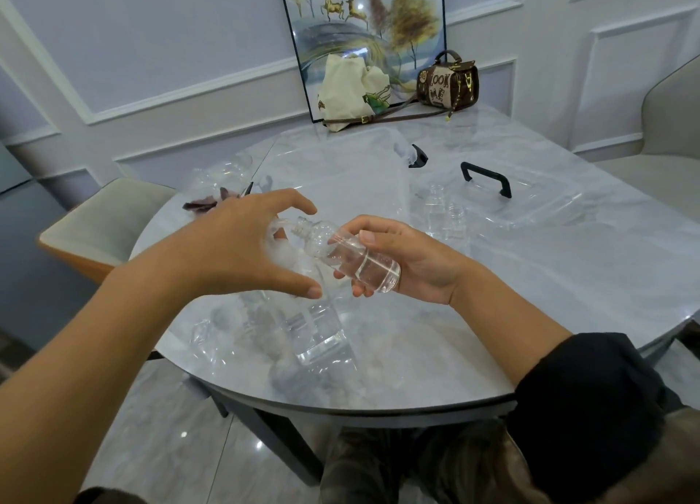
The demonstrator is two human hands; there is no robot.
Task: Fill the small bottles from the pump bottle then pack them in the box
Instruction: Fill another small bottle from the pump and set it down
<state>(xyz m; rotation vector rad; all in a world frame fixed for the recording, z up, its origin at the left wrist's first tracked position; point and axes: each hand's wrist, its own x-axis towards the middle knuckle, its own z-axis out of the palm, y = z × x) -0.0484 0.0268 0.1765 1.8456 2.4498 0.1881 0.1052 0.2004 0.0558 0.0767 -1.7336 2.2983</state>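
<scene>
Near the table's [568, 276] front edge, the left hand [242, 246] hovers with fingers spread over the pump bottle's [314, 329] white head. The right hand [413, 261] grips 1 small bottle [356, 255], partly filled and tilted, with its open neck at the spout. A clear lid [530, 204] lies near the right edge.

Pale panelled walls [182, 49], glossy marble floor [159, 428], round grey tabletop [492, 314], cream chairs [106, 219], a framed deer painting [363, 22].

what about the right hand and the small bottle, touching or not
Touching. The head view shows the right hand with thumb and fingers curled round the small bottle, holding it tilted.
</scene>
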